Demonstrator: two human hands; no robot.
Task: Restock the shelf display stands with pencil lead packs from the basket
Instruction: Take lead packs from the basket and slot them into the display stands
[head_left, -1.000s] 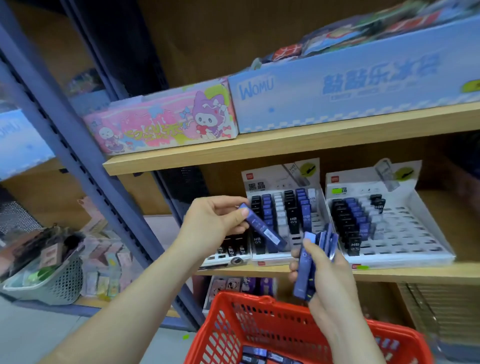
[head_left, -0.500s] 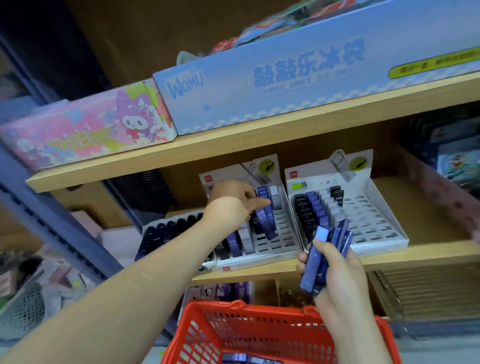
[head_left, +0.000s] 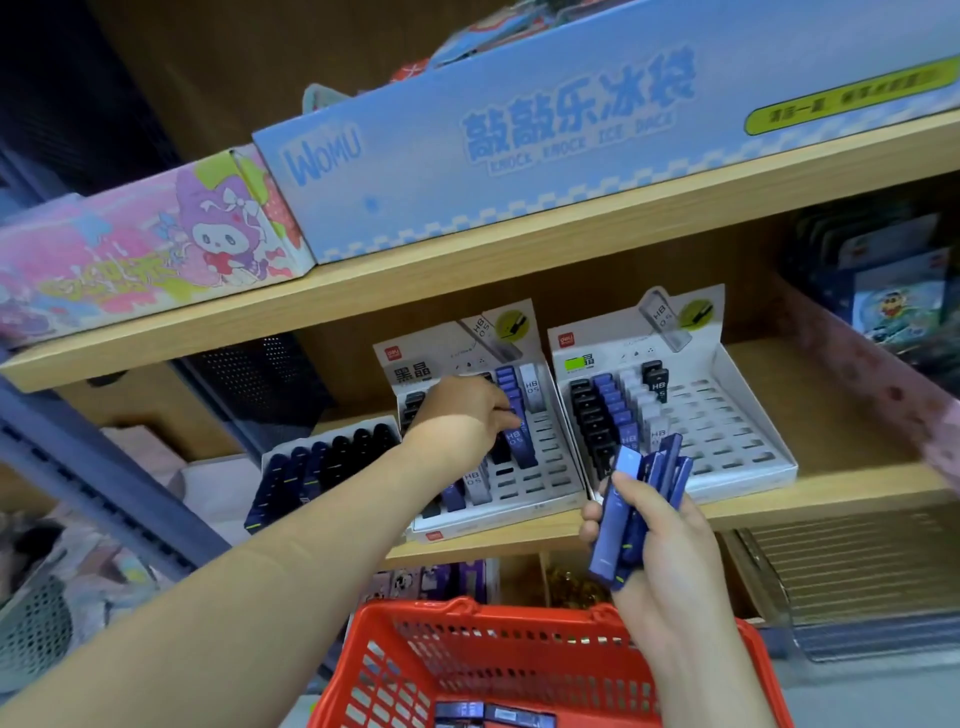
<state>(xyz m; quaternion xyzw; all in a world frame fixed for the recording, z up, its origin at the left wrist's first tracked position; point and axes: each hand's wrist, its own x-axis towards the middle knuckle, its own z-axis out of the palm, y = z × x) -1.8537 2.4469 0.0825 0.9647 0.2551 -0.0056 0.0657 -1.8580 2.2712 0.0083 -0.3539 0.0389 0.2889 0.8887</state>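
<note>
Plainly, "WOMU" and "敲敲乐冰袋" are printed in blue on the long pale-blue cardboard box (head_left: 519, 156) on the upper shelf, beside a pink cartoon-printed box (head_left: 130, 249). On the wooden shelf (head_left: 831, 491) below, two white slotted card stands are set side by side. The left stand (head_left: 545, 467) is headed "黑晶". The heading of the right stand (head_left: 727, 431) is partly covered by a green patch. "HB 0.5" can be read on several of the slim rectangular packs standing in the slots, which are black, blue and clear.

A blue pack (head_left: 519, 439) standing in the left stand's blue column is pinched near its top by the curled fingers of the left hand (head_left: 457, 421). A fanned bundle of packs (head_left: 639, 499), at least four and all glossy blue, is gripped upright in the right hand (head_left: 660, 540), in front of the shelf edge between the two stands.

Below both arms a red perforated plastic basket (head_left: 467, 610) is seen, with two more packs (head_left: 519, 718) lying flat on its bottom.
</note>
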